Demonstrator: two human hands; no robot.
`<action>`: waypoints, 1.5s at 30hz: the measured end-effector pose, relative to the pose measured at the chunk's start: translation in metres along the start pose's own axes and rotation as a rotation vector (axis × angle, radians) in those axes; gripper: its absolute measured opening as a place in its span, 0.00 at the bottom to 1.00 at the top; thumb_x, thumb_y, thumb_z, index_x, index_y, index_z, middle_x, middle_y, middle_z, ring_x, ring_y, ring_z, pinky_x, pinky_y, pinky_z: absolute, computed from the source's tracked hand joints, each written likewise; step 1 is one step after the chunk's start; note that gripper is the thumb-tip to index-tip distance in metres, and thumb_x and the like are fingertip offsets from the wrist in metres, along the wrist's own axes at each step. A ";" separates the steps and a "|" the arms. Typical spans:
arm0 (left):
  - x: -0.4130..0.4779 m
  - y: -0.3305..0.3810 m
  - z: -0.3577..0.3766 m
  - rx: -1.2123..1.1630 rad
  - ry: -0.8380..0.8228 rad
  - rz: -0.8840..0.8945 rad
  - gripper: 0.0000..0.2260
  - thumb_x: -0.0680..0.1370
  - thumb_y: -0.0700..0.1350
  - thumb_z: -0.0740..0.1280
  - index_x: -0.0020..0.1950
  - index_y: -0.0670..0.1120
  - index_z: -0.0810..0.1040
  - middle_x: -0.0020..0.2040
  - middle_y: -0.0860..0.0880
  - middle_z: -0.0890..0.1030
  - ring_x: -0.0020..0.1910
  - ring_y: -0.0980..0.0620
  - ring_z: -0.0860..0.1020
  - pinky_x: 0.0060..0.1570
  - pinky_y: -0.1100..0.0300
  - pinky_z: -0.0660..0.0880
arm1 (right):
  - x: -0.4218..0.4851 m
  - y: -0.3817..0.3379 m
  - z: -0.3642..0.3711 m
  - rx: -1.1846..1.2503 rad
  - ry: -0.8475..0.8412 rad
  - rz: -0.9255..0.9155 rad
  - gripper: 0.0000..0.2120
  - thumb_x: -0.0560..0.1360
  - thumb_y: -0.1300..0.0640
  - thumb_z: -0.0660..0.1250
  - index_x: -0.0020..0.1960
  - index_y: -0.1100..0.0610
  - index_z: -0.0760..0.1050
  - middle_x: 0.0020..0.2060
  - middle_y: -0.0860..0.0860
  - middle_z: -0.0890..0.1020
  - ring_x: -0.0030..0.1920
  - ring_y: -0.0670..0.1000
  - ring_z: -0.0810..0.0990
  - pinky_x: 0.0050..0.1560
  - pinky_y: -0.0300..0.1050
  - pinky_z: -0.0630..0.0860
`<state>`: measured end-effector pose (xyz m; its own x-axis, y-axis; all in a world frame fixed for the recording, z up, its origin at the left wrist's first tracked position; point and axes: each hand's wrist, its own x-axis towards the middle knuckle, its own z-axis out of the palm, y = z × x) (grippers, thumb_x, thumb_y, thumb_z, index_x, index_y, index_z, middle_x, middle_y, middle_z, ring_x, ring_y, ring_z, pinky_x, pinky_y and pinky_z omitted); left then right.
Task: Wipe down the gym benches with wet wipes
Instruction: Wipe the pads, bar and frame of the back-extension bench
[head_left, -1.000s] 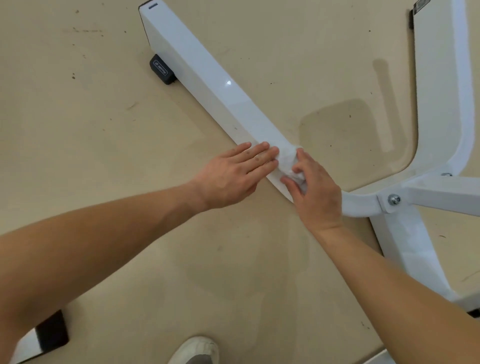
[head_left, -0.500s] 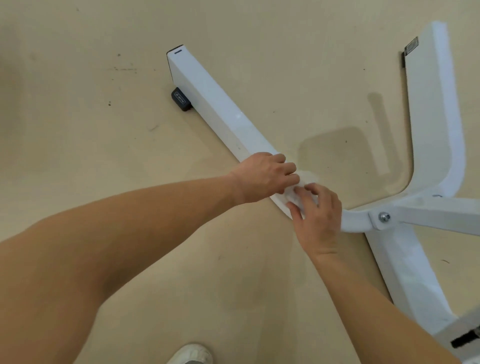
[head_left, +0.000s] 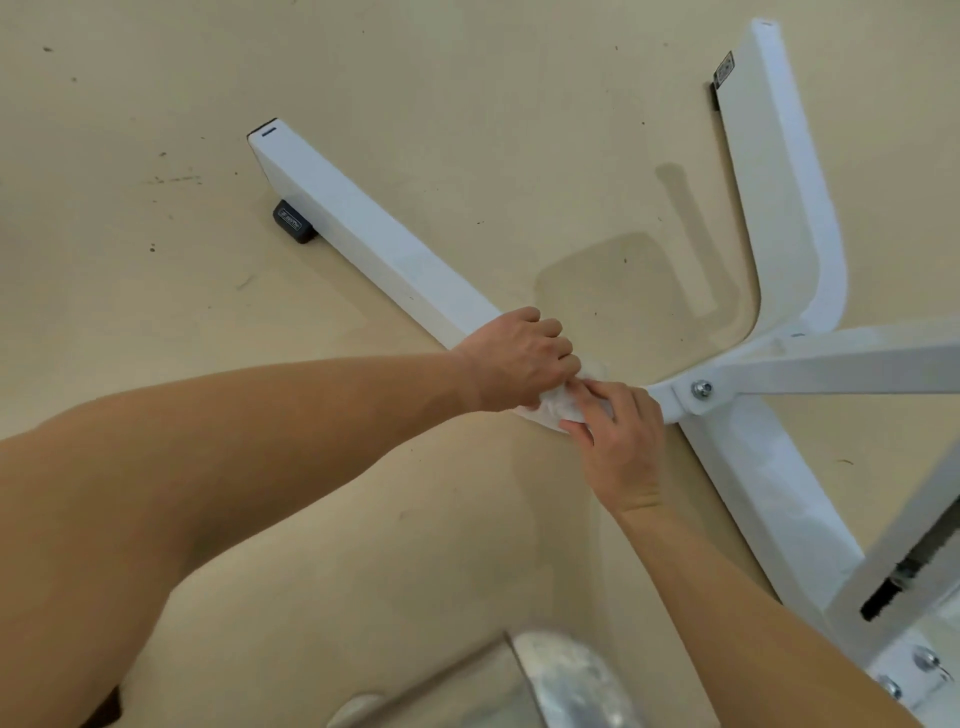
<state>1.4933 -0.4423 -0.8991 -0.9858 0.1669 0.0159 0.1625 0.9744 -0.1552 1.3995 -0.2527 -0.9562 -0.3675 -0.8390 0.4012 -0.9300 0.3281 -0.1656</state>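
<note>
In the upper left part of the frame, a black rubber foot (head_left: 295, 223) is sitting under the far end of the white bench leg (head_left: 363, 228). There is small pale writing on this foot, but it is too small to read. The bench leg is lying flat on the beige floor (head_left: 130, 312). Its long axis is running diagonally, from its capped end at the upper left down toward the middle of the frame.

Your left hand (head_left: 519, 358) is resting on the lower end of this leg, knuckles up. Its fingers are curling down and gripping the wet wipe (head_left: 558, 405). The wipe is lying crumpled on the leg, just left of the joint, between your two hands. Your right hand (head_left: 623, 447) is coming in from the lower right, and its thumb and bent fingers are pinching the same wipe from the other side.

Just to the right of your hands, a silver bolt (head_left: 701, 388) is sitting in the joint of the frame. Further right, a curved leg (head_left: 779, 208) is running up toward the upper right corner. It is carrying a small sticker (head_left: 723, 70) near its end, and the print on it cannot be read.
</note>
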 end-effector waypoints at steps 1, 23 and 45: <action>0.003 0.003 -0.003 -0.002 -0.005 -0.009 0.17 0.77 0.59 0.68 0.56 0.49 0.73 0.48 0.52 0.77 0.48 0.50 0.73 0.45 0.57 0.64 | -0.002 0.004 -0.003 -0.009 0.012 -0.016 0.17 0.74 0.55 0.70 0.61 0.58 0.82 0.51 0.54 0.82 0.46 0.60 0.80 0.48 0.55 0.76; 0.079 0.060 -0.030 0.038 -0.186 -0.062 0.18 0.78 0.59 0.65 0.59 0.47 0.71 0.47 0.51 0.79 0.46 0.47 0.79 0.43 0.55 0.66 | -0.012 0.079 -0.041 -0.163 -0.078 -0.051 0.18 0.65 0.69 0.78 0.52 0.58 0.81 0.44 0.52 0.81 0.45 0.57 0.79 0.64 0.52 0.69; -0.033 -0.023 0.031 -0.005 0.151 -0.110 0.17 0.80 0.55 0.65 0.63 0.45 0.79 0.59 0.49 0.80 0.53 0.44 0.79 0.44 0.50 0.76 | 0.015 -0.024 -0.019 -0.081 -0.320 0.108 0.23 0.79 0.54 0.52 0.71 0.59 0.72 0.62 0.54 0.78 0.61 0.57 0.78 0.72 0.59 0.66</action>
<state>1.5206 -0.4746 -0.9263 -0.9803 0.0793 0.1808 0.0543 0.9888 -0.1393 1.4160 -0.2652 -0.9292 -0.4551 -0.8868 0.0808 -0.8880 0.4453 -0.1143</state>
